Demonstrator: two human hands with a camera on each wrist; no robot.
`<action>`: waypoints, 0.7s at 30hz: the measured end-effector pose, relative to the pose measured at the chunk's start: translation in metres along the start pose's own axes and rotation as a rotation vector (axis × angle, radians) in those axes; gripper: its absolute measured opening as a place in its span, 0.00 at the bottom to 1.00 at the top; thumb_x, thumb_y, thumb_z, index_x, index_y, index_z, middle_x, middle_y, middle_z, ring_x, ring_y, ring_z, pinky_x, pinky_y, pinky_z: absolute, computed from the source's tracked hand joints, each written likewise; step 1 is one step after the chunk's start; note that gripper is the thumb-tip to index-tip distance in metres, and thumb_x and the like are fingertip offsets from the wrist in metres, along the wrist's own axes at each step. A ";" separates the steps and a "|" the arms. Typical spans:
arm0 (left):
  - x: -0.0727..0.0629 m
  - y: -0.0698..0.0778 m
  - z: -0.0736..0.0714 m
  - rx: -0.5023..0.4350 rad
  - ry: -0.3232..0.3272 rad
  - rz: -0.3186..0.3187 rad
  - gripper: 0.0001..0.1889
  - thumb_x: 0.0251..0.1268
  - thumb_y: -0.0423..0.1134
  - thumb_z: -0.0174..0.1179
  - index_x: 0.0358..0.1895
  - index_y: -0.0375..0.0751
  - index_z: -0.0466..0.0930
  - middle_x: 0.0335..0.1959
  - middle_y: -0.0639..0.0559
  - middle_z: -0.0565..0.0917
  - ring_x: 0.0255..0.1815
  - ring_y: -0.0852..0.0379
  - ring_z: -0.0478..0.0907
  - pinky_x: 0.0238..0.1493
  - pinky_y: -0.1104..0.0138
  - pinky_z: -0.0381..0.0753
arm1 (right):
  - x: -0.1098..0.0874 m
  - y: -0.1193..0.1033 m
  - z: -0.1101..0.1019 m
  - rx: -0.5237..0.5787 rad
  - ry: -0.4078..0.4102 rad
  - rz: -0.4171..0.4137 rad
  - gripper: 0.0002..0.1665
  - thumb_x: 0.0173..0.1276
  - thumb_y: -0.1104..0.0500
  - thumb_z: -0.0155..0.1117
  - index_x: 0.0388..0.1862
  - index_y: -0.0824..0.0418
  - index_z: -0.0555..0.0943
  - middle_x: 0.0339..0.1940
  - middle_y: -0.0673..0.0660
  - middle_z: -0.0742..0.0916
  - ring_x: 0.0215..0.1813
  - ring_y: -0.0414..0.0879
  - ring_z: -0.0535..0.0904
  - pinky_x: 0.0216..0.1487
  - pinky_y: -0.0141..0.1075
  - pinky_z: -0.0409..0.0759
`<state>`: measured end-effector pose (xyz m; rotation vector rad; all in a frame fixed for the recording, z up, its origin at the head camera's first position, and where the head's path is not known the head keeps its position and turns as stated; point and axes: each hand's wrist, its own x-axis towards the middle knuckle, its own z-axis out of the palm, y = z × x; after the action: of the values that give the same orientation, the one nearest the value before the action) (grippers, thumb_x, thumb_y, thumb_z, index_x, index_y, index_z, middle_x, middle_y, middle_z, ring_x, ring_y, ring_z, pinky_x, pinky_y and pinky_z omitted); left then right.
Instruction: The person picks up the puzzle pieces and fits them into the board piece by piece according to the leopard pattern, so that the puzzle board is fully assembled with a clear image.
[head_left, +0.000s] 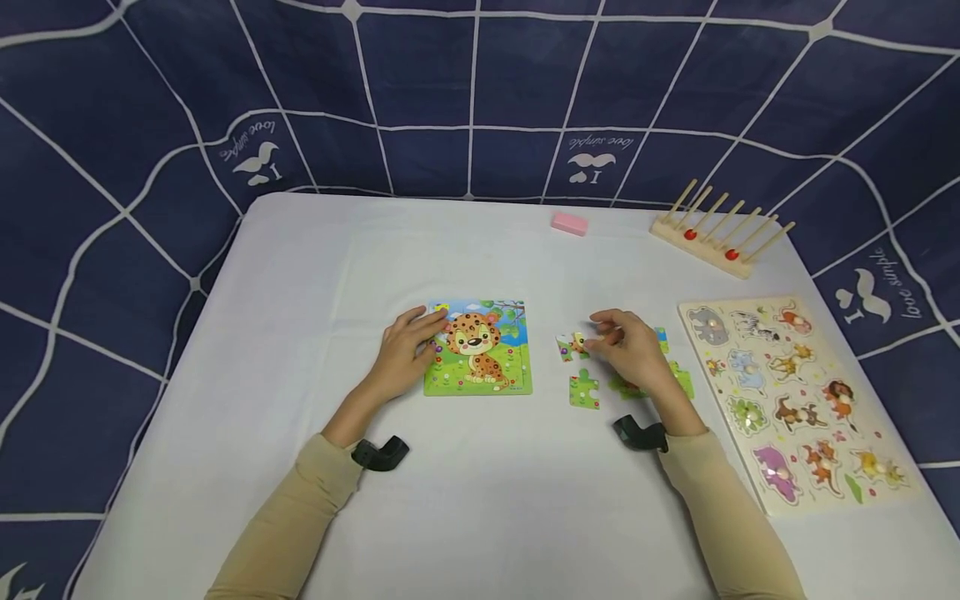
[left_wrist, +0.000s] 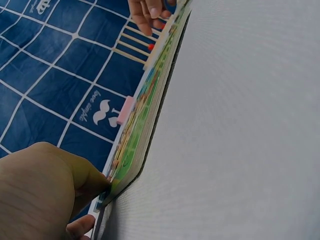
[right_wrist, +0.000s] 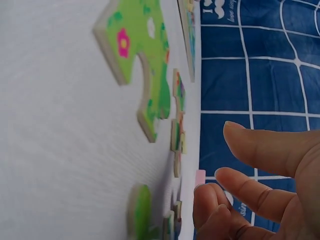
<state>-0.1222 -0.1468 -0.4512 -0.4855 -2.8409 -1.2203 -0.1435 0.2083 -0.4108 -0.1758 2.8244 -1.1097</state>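
Note:
A square jigsaw board [head_left: 517,367] with a leopard cub picture lies flat in the middle of the table. My left hand [head_left: 405,354] rests at its left side, fingers reaching over the picture; the left wrist view has the thumb at the board's corner. To the right, my right hand [head_left: 633,354] is over loose puzzle pieces, its fingertips beside a small flowered piece [head_left: 566,347]. In the right wrist view, thumb and fingers stand apart with nothing between them. A green piece [head_left: 583,390] lies nearer me. Other pieces [head_left: 682,379] are partly hidden under the right hand.
At the right stands a wooden animal peg puzzle [head_left: 757,392] lying flat. Behind it is a wooden rack [head_left: 701,246] with upright sticks and red beads. A pink block [head_left: 570,223] lies near the far edge. Dark blue grid cloth [head_left: 420,75] hangs behind the table.

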 end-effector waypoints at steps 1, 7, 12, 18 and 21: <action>0.000 0.000 0.000 0.000 0.000 -0.001 0.23 0.67 0.31 0.51 0.66 0.35 0.72 0.72 0.46 0.70 0.77 0.43 0.55 0.70 0.44 0.53 | 0.000 0.001 0.001 -0.005 -0.001 -0.003 0.25 0.63 0.61 0.69 0.58 0.66 0.78 0.47 0.63 0.81 0.41 0.51 0.77 0.36 0.32 0.72; 0.000 0.001 0.000 -0.009 -0.003 -0.003 0.23 0.67 0.31 0.51 0.66 0.34 0.72 0.71 0.46 0.70 0.77 0.42 0.54 0.71 0.43 0.51 | 0.003 0.005 0.008 -0.020 -0.013 -0.015 0.25 0.61 0.61 0.71 0.57 0.66 0.79 0.43 0.62 0.82 0.37 0.49 0.75 0.37 0.33 0.71; 0.000 0.000 -0.001 -0.008 -0.006 -0.006 0.24 0.66 0.31 0.52 0.66 0.35 0.72 0.72 0.47 0.70 0.77 0.43 0.54 0.71 0.43 0.50 | 0.003 0.007 0.014 -0.064 -0.023 -0.053 0.24 0.59 0.62 0.73 0.54 0.66 0.80 0.38 0.60 0.79 0.35 0.48 0.71 0.38 0.36 0.67; 0.000 -0.001 0.000 -0.012 -0.002 -0.001 0.24 0.66 0.31 0.52 0.66 0.35 0.72 0.72 0.46 0.70 0.77 0.42 0.54 0.71 0.43 0.50 | 0.001 0.007 0.017 -0.094 -0.023 -0.071 0.22 0.60 0.63 0.72 0.53 0.66 0.81 0.36 0.59 0.78 0.34 0.48 0.68 0.36 0.37 0.65; 0.000 -0.001 -0.001 -0.012 -0.002 0.001 0.24 0.66 0.31 0.52 0.66 0.34 0.72 0.72 0.46 0.70 0.77 0.42 0.54 0.71 0.43 0.51 | 0.001 0.008 0.018 -0.104 -0.023 -0.078 0.22 0.60 0.63 0.72 0.53 0.66 0.81 0.35 0.59 0.78 0.33 0.48 0.68 0.35 0.36 0.64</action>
<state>-0.1223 -0.1479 -0.4516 -0.4887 -2.8366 -1.2377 -0.1427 0.2020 -0.4292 -0.3073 2.8791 -0.9692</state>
